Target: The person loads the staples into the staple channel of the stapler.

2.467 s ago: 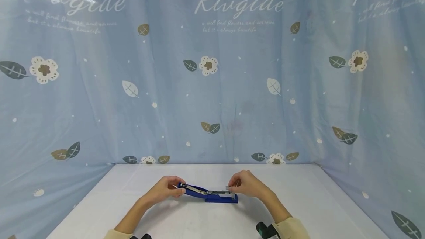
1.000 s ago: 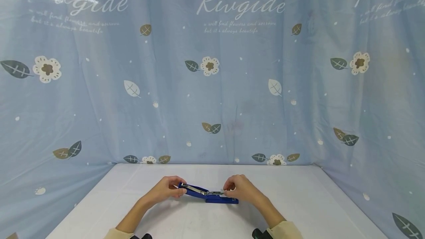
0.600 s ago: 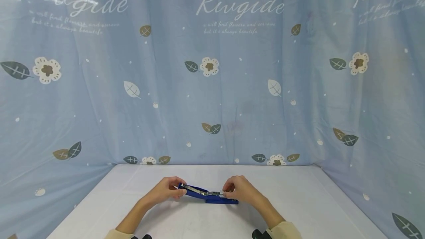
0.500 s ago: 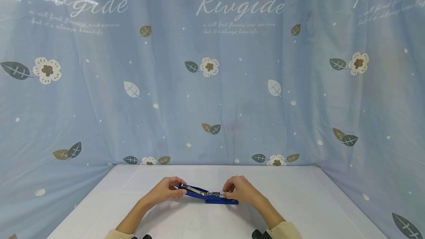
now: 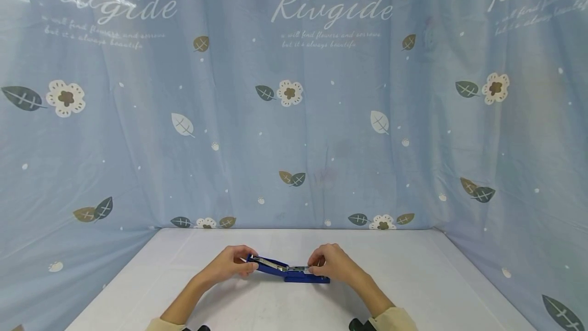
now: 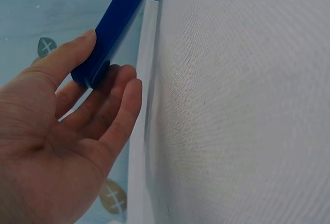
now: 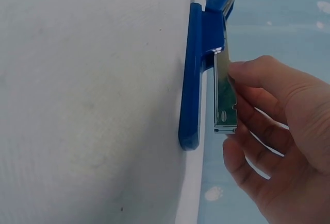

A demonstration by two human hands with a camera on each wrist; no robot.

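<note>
An opened blue stapler (image 5: 307, 279) stands on the white table, its upper arm (image 6: 116, 20) swung back to the left. Between thumb and fingers, my left hand (image 5: 228, 265) grips the end of that raised arm. My right hand (image 5: 337, 263) is over the base, its thumb and fingers pinching at the top of the metal staple magazine (image 7: 224, 95). A small grey strip of staples seen earlier in those fingers is mostly hidden by them now. In the right wrist view, the magazine sits apart from the blue base plate (image 7: 191, 85) at its front end.
The white table (image 5: 275, 310) spreads around both hands. A blue curtain (image 5: 294, 132) with flowers and leaves hangs along the back and sides. Dark wrist straps (image 5: 360, 325) and light sleeves show at the bottom edge.
Since the oldest frame, my right hand has moved left and down, bringing the grey staple strip onto the magazine. It barely moves over the last second. My left hand keeps its grip.
</note>
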